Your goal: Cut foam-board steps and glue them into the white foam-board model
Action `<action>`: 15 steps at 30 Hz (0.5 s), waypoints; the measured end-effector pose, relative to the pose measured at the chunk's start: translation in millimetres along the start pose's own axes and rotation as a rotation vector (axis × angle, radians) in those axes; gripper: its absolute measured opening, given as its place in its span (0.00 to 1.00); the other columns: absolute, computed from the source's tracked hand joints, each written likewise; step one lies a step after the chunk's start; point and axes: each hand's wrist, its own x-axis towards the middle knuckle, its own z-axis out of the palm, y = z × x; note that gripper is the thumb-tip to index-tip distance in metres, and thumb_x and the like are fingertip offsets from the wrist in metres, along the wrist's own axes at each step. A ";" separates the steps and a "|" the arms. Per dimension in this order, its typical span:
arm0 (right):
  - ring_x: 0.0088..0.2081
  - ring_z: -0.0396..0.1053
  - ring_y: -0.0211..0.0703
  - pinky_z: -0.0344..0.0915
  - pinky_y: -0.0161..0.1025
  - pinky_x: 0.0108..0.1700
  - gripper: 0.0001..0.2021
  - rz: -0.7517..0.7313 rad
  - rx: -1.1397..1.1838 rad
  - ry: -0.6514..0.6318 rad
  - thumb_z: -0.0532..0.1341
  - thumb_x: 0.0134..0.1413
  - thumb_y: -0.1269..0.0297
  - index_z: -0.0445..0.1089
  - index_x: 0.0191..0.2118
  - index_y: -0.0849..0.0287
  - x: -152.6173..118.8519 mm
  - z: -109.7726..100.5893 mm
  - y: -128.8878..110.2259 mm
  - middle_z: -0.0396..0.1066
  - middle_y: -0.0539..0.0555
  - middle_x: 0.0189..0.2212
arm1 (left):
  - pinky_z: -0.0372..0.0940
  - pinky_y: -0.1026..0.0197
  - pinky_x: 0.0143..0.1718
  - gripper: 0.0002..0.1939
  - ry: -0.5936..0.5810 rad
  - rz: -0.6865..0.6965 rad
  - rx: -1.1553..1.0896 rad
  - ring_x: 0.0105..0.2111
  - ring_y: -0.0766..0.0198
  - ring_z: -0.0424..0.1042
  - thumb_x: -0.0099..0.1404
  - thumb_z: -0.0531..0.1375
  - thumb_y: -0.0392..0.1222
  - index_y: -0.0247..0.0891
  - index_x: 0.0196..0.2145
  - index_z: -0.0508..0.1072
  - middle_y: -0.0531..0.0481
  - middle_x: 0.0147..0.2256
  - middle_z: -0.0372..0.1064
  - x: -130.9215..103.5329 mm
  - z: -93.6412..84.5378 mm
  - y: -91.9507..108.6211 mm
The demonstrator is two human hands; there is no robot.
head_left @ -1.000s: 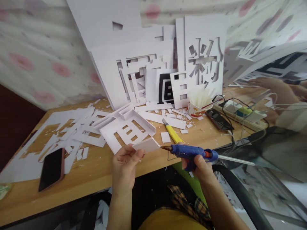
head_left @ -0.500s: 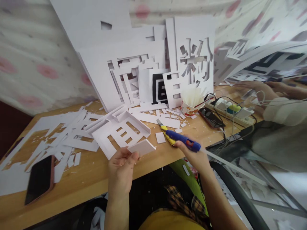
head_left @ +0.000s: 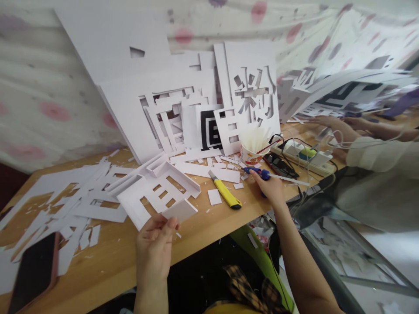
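behind right hand [head_left: 271, 188], cut-out "粉" board [head_left: 252, 91]

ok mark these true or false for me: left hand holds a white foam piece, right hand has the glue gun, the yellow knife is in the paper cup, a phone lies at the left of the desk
1. The left hand holds a white foam piece. True.
2. The right hand grips the blue glue gun down at the desk. True.
3. The yellow knife stands in the paper cup. False: it lies flat on the desk, in front of the cup.
4. A phone lies at the desk's left end. True.
5. The left hand rests flat on the phone. False: they are well apart.
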 end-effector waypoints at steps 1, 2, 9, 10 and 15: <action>0.29 0.67 0.51 0.57 0.41 0.30 0.33 -0.006 -0.010 0.018 0.57 0.43 0.27 0.68 0.21 0.59 -1.4 -0.8 -0.7 0.71 0.59 0.21 | 0.72 0.70 0.29 0.14 -0.006 -0.007 -0.003 0.24 0.69 0.74 0.42 0.78 0.41 0.38 0.25 0.79 0.52 0.25 0.78 0.7 0.0 -0.6; 0.28 0.67 0.50 0.56 0.41 0.30 0.33 -0.012 -0.020 0.032 0.56 0.44 0.27 0.68 0.21 0.59 -2.3 -1.0 -1.7 0.70 0.59 0.21 | 0.72 0.70 0.29 0.14 -0.014 -0.015 -0.004 0.24 0.69 0.74 0.42 0.77 0.41 0.38 0.25 0.79 0.52 0.25 0.78 1.4 0.1 -1.2; 0.29 0.68 0.52 0.57 0.41 0.31 0.33 -0.092 -0.101 -0.029 0.56 0.46 0.28 0.71 0.24 0.59 3.9 8.2 -7.9 0.73 0.60 0.24 | 0.71 0.71 0.30 0.14 -0.006 -0.013 -0.005 0.24 0.70 0.74 0.42 0.78 0.41 0.38 0.25 0.79 0.51 0.25 0.77 1.7 1.0 -0.2; 0.29 0.68 0.53 0.57 0.42 0.31 0.33 -0.096 -0.117 -0.040 0.56 0.46 0.28 0.72 0.25 0.59 4.2 8.0 -7.6 0.73 0.61 0.24 | 0.71 0.71 0.29 0.15 0.010 -0.012 -0.005 0.24 0.70 0.73 0.41 0.78 0.42 0.38 0.25 0.79 0.52 0.24 0.77 0.9 0.9 0.5; 0.35 0.71 0.61 0.63 0.51 0.38 0.37 -0.158 -0.203 -0.001 0.55 0.42 0.26 0.73 0.32 0.62 -10.3 -4.8 0.5 0.74 0.66 0.31 | 0.69 0.69 0.27 0.17 0.090 -0.009 0.011 0.23 0.70 0.71 0.39 0.78 0.44 0.36 0.24 0.78 0.52 0.22 0.75 -1.5 -1.5 0.2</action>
